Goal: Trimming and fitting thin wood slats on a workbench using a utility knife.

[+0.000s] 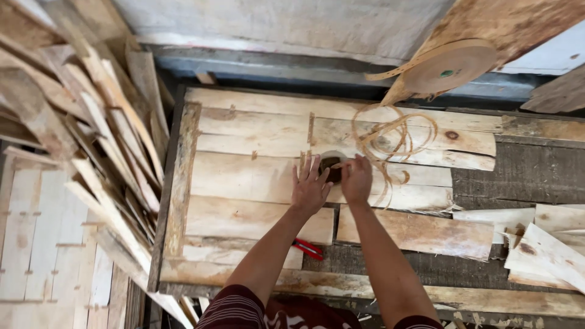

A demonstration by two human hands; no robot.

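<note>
A leaning stack of thin wood strips (91, 152) fills the left of the room, pale slats fanned out over a lower pile of flat boards; beside it stands the bench (173, 201), a dark-framed top laid over with sheets of pale veneer (250, 176) set edge to edge, their grain running across; a pair of red-handled pliers (308, 248) lies on a dark gap near the bench's front, just beside the person's left forearm. The left hand (309, 187) lies flat on the veneer with fingers spread, palm down; the right hand (357, 178) is curled, fingertips pinching the end of a brown tape strip (390, 137) right at a dark knot hole (331, 166) between the two hands; whether the left fingertips touch the hole's rim I cannot tell. The strip loops in loose curls across the sheets and climbs to a tape roll (448, 66) hanging above the bench's far right; behind it runs a grey wall; more veneer offcuts (542, 244) lie scattered at the right edge.
</note>
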